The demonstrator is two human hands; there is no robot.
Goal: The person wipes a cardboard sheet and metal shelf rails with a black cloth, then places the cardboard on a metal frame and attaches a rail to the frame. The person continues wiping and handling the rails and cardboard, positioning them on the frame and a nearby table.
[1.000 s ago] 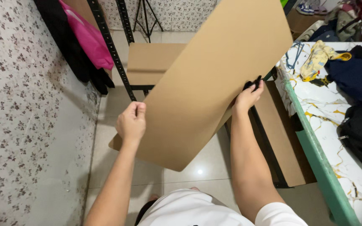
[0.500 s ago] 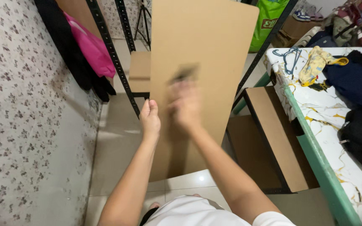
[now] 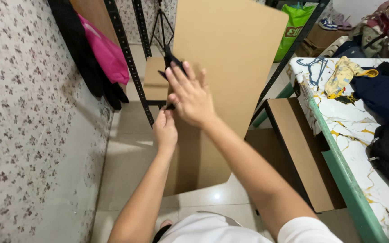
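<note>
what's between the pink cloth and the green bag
In the head view, the tall brown board stands between the pink cloth and the green bag, with both hands on it.

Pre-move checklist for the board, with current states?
1. Left hand on the board edge: ok.
2. Right hand flat on the board face: ok.
3. Black object at the right fingertips, grip secure: cannot tell.
4. Board upright, apart from the rack post: ok.
5. Board bottom edge above the floor: ok.
6. Table edge apart from the board: ok.
</note>
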